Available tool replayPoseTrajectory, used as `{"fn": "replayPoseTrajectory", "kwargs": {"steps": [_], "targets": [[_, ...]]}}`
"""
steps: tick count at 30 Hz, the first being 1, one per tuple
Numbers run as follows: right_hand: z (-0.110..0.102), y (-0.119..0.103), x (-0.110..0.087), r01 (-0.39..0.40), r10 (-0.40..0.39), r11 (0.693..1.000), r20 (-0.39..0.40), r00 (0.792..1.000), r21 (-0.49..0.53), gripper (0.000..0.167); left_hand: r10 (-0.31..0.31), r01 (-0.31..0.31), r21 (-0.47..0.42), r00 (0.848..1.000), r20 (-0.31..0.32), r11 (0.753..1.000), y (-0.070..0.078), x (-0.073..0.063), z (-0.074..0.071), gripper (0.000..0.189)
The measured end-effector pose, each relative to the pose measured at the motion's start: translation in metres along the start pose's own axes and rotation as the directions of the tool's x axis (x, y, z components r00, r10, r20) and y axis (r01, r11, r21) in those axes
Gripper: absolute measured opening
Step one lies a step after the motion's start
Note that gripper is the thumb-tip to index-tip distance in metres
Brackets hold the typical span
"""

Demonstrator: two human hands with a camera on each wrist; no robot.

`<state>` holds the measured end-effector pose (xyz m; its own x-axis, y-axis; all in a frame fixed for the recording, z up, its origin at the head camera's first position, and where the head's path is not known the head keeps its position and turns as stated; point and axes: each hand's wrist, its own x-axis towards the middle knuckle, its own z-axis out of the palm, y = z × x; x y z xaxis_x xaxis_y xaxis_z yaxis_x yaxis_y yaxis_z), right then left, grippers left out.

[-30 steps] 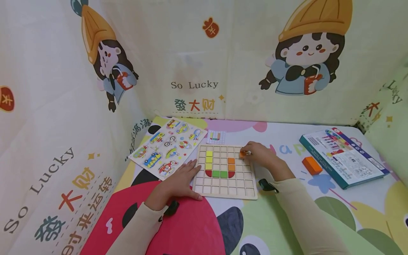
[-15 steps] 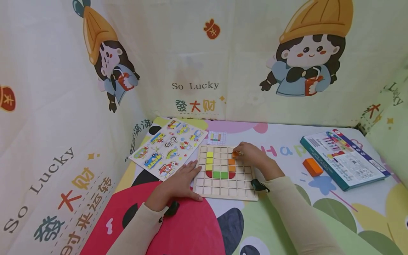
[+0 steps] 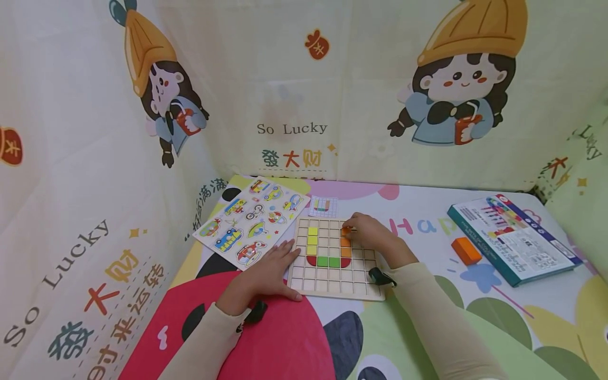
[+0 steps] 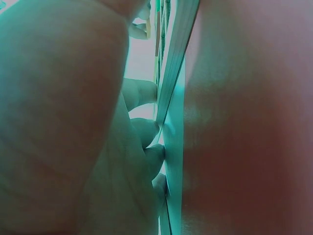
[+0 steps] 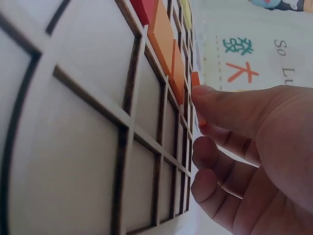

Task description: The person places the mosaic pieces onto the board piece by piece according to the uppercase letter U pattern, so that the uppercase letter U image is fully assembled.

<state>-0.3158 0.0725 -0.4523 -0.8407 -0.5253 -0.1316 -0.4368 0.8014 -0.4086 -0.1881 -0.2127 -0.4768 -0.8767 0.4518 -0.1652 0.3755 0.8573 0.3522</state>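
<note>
A wooden grid board (image 3: 323, 285) lies on the table. On it, yellow tiles (image 3: 312, 240) form the left side of a U, green tiles (image 3: 328, 262) with red rounded corner pieces (image 3: 345, 262) the bottom, and orange tiles (image 3: 345, 246) the right side. My right hand (image 3: 372, 232) pinches another orange tile (image 5: 195, 79) between thumb and fingers, close over the cell just beyond that orange column. My left hand (image 3: 268, 272) rests with fingers spread at the board's left edge; in the left wrist view its fingertips (image 4: 155, 159) lie along the board's side.
A small card (image 3: 323, 207) printed with a U pattern lies behind the board. To the left is a sheet of vehicle pictures (image 3: 256, 212). An orange block (image 3: 466, 250) and a flat box (image 3: 515, 237) lie at the right. Printed cloth walls (image 3: 361, 105) surround the table.
My right hand has moved left across the board's far side, carrying the orange tile from near the right edge to the orange column. My left hand has stayed in place.
</note>
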Motion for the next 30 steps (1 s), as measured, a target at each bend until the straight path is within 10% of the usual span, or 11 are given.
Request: {"fn": "replayPoseTrajectory", "kwargs": {"steps": [30], "targets": [[0.0031, -0.0025, 0.0005, 0.016, -0.016, 1.000, 0.010, 1.000, 0.005, 0.028, 0.006, -0.006, -0.013, 1.000, 0.005, 1.000, -0.0004, -0.0005, -0.0002, 0.119]]}}
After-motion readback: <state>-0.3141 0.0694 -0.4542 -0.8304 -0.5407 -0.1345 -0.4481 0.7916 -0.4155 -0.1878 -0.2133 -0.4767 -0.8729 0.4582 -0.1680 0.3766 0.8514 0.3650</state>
